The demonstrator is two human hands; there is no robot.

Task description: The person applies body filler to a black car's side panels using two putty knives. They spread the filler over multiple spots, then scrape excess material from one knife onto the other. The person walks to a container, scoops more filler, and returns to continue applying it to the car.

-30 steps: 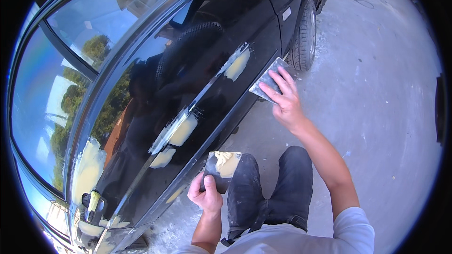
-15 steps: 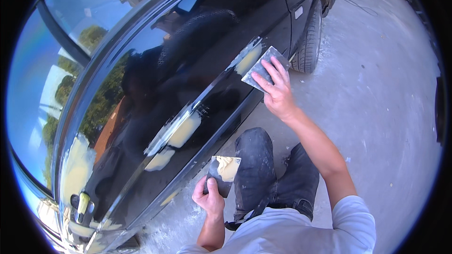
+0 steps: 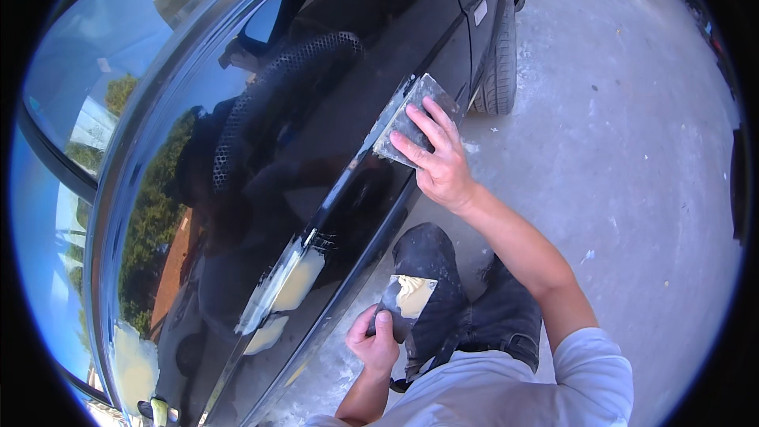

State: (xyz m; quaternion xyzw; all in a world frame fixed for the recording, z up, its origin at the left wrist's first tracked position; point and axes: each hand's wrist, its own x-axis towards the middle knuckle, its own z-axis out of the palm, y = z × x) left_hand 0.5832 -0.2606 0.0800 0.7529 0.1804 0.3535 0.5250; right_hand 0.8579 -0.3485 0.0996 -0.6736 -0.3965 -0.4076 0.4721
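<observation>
past the lower edge of the car door [image 3: 308, 166], open floor [image 3: 617, 158] stretches right; the right hand [image 3: 447, 170], fingers spread, holds a grey spreader [image 3: 409, 128] against the door; the left hand [image 3: 378, 344] pinches a putty-loaded plate [image 3: 394, 318]; since earlier, the spreader has moved onto the far filler smear [image 3: 385, 121]

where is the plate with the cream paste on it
In the head view, the plate is in the left hand, below and just right of centre, overlapping the dark trousers.

Right hand [image 3: 444, 170] on spreader [image 3: 405, 125], apparently touching car door [image 3: 308, 162], left hand [image 3: 376, 345] gripping plate [image 3: 403, 321]
</observation>
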